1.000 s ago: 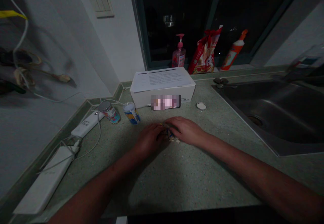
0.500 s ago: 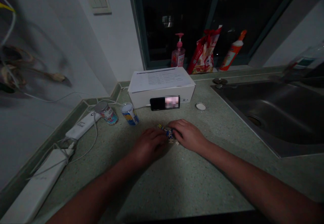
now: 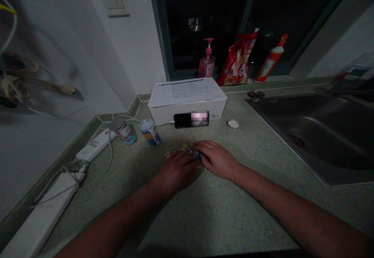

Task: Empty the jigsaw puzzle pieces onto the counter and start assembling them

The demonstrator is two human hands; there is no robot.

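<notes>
Puzzle pieces [image 3: 195, 155] lie between both hands [image 3: 175, 169] [image 3: 218, 159], grips unclear, well inside counter's near edge [image 3: 263, 251].

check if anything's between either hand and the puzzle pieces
Nothing visible does: the left hand and right hand are right at the pieces. The phone and box stand beyond them, not between.
</notes>
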